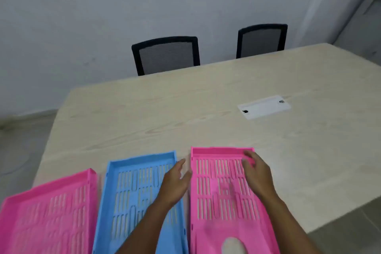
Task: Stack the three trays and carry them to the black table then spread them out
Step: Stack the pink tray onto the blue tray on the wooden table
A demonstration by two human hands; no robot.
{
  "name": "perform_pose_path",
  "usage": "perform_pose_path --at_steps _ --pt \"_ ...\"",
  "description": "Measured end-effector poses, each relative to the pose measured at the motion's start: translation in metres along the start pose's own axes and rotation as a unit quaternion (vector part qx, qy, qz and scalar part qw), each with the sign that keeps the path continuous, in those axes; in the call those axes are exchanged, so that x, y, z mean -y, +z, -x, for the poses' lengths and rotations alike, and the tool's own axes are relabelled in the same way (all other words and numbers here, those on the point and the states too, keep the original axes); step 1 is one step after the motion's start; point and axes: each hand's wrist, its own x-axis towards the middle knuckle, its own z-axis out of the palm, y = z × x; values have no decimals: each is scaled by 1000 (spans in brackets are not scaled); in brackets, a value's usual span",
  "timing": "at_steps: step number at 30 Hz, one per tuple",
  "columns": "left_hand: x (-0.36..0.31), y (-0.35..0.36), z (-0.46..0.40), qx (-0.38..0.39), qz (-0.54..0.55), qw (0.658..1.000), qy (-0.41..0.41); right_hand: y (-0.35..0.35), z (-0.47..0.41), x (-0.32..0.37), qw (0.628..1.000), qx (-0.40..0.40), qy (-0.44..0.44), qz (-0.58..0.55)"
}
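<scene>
Three slotted plastic trays lie side by side on the near edge of a light wooden table [185, 109]. A pink tray [47, 212] is at the left, a blue tray [134, 187] in the middle, and a second pink tray [216, 192] at the right. My left hand [175, 183] hovers open over the blue tray's right rim, fingers spread toward the right pink tray. Over the right pink tray's far right part my right hand [255, 171] is open, fingertips near its far rim. Neither hand holds anything.
A white cable hatch [263, 107] is set into the table top to the right. Two black mesh chairs [167, 54] [261, 40] stand at the far side against a grey wall. Floor shows past the table's left and right edges.
</scene>
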Motion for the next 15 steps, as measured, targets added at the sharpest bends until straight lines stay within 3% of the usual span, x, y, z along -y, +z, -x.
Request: perform_pose_path --at_steps 8,15 --pt "13 51 11 70 -26 990 -116 -18 18 -84 992 42 112 44" --pt "20 69 17 34 37 986 -160 -24 15 -103 983 93 158 -9"
